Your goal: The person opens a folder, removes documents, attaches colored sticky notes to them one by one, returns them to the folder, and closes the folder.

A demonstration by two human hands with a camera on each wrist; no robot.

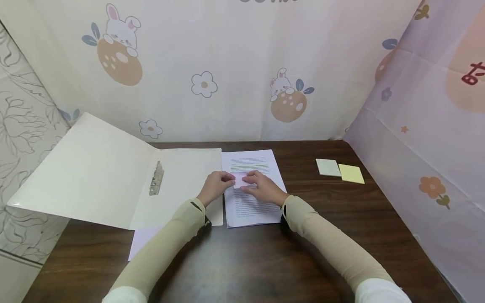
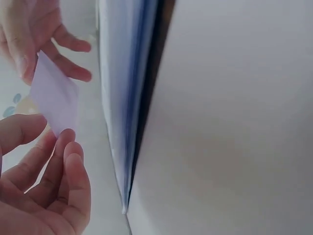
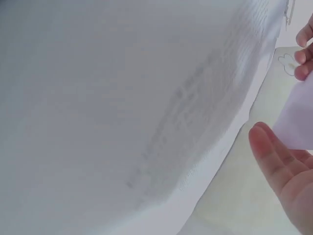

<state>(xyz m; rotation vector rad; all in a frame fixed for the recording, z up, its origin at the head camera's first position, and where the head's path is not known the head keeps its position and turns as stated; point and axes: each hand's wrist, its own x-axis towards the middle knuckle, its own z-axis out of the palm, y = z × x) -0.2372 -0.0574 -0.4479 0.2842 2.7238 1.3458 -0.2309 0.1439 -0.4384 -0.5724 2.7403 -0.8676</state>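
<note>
A small pink-lilac sticky note [image 1: 239,180] is stretched between both hands, just above a stack of printed pages [image 1: 251,210]. My left hand [image 1: 217,185] pinches its left edge between thumb and fingertips. At the other side my right hand [image 1: 265,189] holds the note by thumb and finger. In the left wrist view the sticky note [image 2: 56,95] looks flat and tilted, with a corner in each hand's grip. The right wrist view catches only part of the note [image 3: 297,117]. On the top page, green highlighted lines [image 1: 248,167] show above the note.
A white ring binder [image 1: 189,168] lies spread on the left, its cover raised and its metal clip [image 1: 156,179] visible. A lilac sheet [image 1: 142,240] pokes out beneath it. Pale green [image 1: 328,167] and yellow [image 1: 351,173] sticky pads lie at the right on the brown table [image 1: 303,261].
</note>
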